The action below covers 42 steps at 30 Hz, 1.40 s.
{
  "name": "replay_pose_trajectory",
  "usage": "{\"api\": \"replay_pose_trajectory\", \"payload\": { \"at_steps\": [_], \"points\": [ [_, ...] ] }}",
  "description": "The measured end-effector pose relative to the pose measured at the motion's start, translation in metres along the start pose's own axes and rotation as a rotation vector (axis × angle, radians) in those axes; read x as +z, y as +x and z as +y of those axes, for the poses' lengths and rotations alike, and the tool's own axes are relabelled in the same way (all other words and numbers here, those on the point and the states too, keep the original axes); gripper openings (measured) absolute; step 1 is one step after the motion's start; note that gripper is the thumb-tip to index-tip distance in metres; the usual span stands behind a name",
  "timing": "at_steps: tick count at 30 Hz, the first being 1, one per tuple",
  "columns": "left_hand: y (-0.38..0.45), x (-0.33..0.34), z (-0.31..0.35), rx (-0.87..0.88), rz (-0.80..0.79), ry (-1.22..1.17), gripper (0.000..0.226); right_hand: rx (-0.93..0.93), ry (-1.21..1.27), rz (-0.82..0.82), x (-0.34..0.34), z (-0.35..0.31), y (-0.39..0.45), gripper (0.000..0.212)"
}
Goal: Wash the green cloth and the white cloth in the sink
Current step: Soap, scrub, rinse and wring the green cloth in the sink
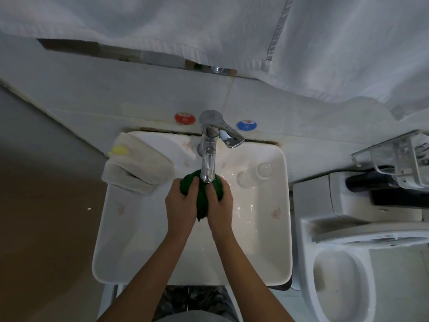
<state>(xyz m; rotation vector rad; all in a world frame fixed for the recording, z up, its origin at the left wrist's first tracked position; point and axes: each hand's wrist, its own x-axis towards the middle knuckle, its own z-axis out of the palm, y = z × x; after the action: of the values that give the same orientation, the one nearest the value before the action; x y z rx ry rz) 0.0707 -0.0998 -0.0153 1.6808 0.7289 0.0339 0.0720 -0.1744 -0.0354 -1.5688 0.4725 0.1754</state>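
The left hand (pixel 180 201) and the right hand (pixel 220 201) are close together over the middle of the sink (pixel 111 228). Both hands grip the green cloth (pixel 201 196), one on each side, with the fingers curled round it. The cloth is squeezed into a dark green ball, and a small tail of it hangs down between the wrists.

The ball sits right under the end of the tap (pixel 207 159). The tap looks to be running, but the stream itself is hard to see. The basin on the right side of the hands is wet and shiny, so water has got in there.

The white cloth (pixel 137 166) lies folded on the back left corner of the sink, part on the rim. It is near the left hand but not touching it. It looks dry and fluffy, and a small yellow thing (pixel 119 151) sits on top of it.

A clear glass (pixel 255 175) lies on its side in the basin on the right, just beside the hands.

So I think the job is about half way at most. The green cloth is being washed now. The white cloth has not been washed yet, and it comes after.
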Motion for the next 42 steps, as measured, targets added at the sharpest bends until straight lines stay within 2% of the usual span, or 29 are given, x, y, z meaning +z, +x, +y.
{"api": "replay_pose_trajectory", "payload": {
  "at_steps": [2, 7, 11, 14, 16, 19, 23, 26, 28, 31, 34, 37, 40, 42],
  "points": [
    [0.004, -0.006, 0.001, 0.005, -0.065, 0.023, 0.024, 0.045, -0.019, 0.058, -0.003, -0.002, 0.008, 0.016],
    [0.01, -0.021, 0.004, -0.005, -0.263, -0.007, 0.029, 0.115, 0.07, 0.086, -0.005, -0.01, 0.014, 0.033],
    [0.013, -0.029, -0.002, -0.047, -0.344, 0.031, 0.035, 0.187, 0.172, 0.09, -0.004, -0.015, 0.017, 0.034],
    [0.014, -0.029, -0.007, -0.095, -0.299, 0.015, 0.028, 0.182, 0.184, -0.013, -0.006, -0.015, 0.015, 0.033],
    [0.011, -0.026, -0.004, -0.111, -0.286, -0.059, 0.016, 0.152, 0.149, -0.085, -0.007, -0.016, 0.014, 0.02],
    [0.007, -0.019, 0.0, -0.094, -0.289, -0.1, 0.03, 0.182, 0.134, -0.135, -0.003, -0.015, 0.01, 0.013],
    [0.001, -0.008, -0.002, -0.08, -0.252, -0.028, 0.031, 0.16, 0.1, -0.043, 0.006, -0.008, 0.003, 0.01],
    [-0.006, 0.001, 0.001, -0.11, -0.096, -0.034, 0.015, 0.192, 0.129, 0.024, 0.012, -0.007, -0.002, 0.016],
    [-0.006, 0.005, 0.001, -0.077, -0.025, 0.001, 0.017, 0.216, 0.162, 0.028, 0.013, -0.01, -0.004, 0.022],
    [-0.006, 0.006, -0.003, -0.044, -0.009, 0.001, 0.024, 0.217, 0.166, 0.03, 0.009, -0.007, -0.001, 0.027],
    [-0.008, 0.007, -0.007, -0.049, 0.019, -0.006, 0.031, 0.15, 0.111, 0.041, 0.004, -0.009, 0.0, 0.024],
    [-0.007, 0.01, -0.007, -0.053, 0.044, -0.023, 0.032, 0.1, 0.059, 0.057, 0.001, -0.009, -0.001, 0.029],
    [-0.003, 0.01, -0.005, -0.058, 0.074, -0.06, 0.026, 0.087, 0.011, 0.022, 0.002, -0.009, -0.004, 0.004],
    [-0.001, 0.008, -0.004, -0.058, 0.074, -0.082, 0.023, 0.041, 0.028, -0.009, 0.002, -0.006, -0.008, 0.02]
  ]
}}
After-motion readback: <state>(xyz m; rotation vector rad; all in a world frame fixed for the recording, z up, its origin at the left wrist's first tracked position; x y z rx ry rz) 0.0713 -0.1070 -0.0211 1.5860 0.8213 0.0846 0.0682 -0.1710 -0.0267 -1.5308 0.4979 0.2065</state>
